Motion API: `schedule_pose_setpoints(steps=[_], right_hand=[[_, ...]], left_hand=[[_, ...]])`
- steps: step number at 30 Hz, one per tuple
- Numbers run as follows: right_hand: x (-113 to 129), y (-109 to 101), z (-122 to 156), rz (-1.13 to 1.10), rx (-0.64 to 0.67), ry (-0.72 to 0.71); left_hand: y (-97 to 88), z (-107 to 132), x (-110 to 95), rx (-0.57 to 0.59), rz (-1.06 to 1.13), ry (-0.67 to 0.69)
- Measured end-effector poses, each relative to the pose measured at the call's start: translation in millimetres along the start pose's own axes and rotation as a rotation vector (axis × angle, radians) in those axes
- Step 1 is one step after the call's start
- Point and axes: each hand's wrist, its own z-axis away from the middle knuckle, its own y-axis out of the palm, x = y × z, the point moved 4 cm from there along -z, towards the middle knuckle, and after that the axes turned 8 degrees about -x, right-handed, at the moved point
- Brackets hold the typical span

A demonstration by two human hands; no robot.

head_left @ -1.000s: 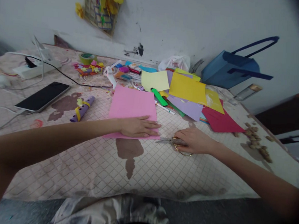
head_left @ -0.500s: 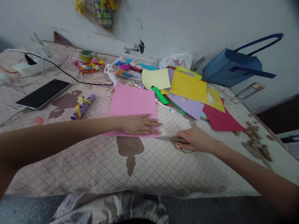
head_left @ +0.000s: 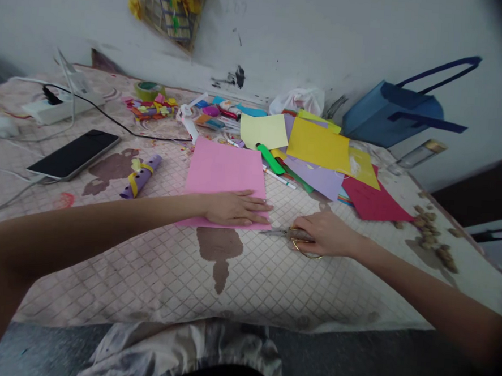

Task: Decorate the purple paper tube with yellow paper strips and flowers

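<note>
A pink sheet of paper [head_left: 227,166] lies flat on the patterned tablecloth [head_left: 160,279]. My left hand [head_left: 235,208] rests palm down across its lower right part, with the fingers stretched out toward the right edge. To the right, my right hand [head_left: 327,235] is closed around the gold-coloured handles of a pair of scissors [head_left: 279,232]. The blades point left and their tips are close to the sheet's lower right corner; whether they touch the paper I cannot tell.
Yellow paper [head_left: 319,145], a red sheet [head_left: 372,195] and a green marker [head_left: 270,159] lie beyond my hands. A phone [head_left: 75,153] and a decorated purple paper roll [head_left: 141,177] are at the left. At the back stand a hot glue gun [head_left: 188,122] and a blue bag [head_left: 391,117].
The scissors have shifted slightly left and down at the tips, near the paper's corner. My left hand stays flat on the pink sheet. The whole view has moved a little.
</note>
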Motion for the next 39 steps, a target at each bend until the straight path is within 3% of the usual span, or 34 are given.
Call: schedule_pose_setpoints(steps=[13,24,39], right_hand=[[-3,7,5,0.019,0.006,-0.005],[7,0,-5,0.021,0.02,0.029],[1,1,0,0.048,-0.016,-0.02]], left_hand=[[0.2,1,1,-0.011,0.016,0.001],[0.3,1,0,0.014,0.021,-0.031],[-0.6,1,1,-0.033,0.075,-0.019]])
